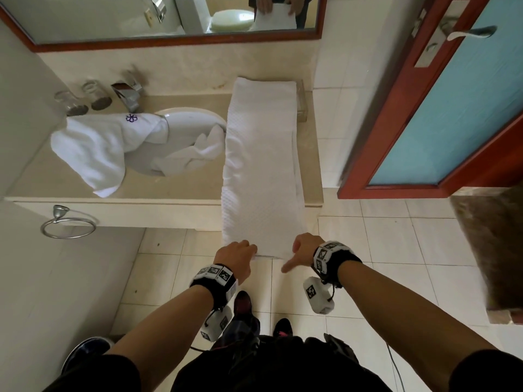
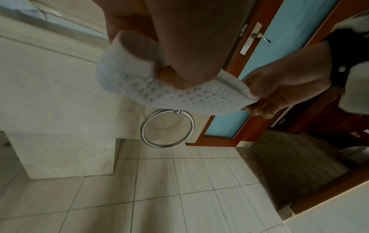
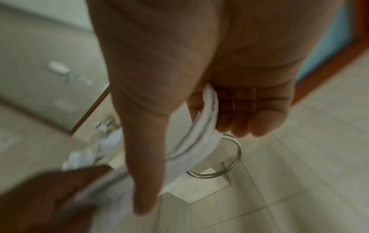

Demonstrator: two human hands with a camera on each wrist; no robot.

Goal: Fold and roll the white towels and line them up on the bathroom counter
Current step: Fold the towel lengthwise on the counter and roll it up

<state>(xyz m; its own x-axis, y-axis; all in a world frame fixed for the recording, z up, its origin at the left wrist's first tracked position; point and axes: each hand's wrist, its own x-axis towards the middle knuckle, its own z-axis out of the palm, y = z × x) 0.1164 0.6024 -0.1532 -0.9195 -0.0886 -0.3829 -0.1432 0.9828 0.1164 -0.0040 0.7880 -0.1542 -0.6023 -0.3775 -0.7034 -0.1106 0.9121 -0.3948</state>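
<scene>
A long white waffle-weave towel (image 1: 261,154), folded into a narrow strip, lies on the right side of the bathroom counter (image 1: 184,190) and hangs over its front edge. My left hand (image 1: 237,254) grips the strip's near left corner, fingers curled round the towel's edge (image 2: 159,93). My right hand (image 1: 301,250) holds the near right corner; its fingers curl round the towel's edge (image 3: 201,126) while the thumb sticks out. Two more white towels lie loose: one with a purple logo (image 1: 104,145) left of the sink, another (image 1: 192,155) crumpled in the basin.
The sink basin (image 1: 186,117), a faucet (image 1: 127,96) and two upturned glasses (image 1: 82,99) stand at the counter's back left. A chrome towel ring (image 1: 68,227) hangs below the counter. A red-framed door (image 1: 441,108) stands open at right. A mirror (image 1: 169,15) hangs above.
</scene>
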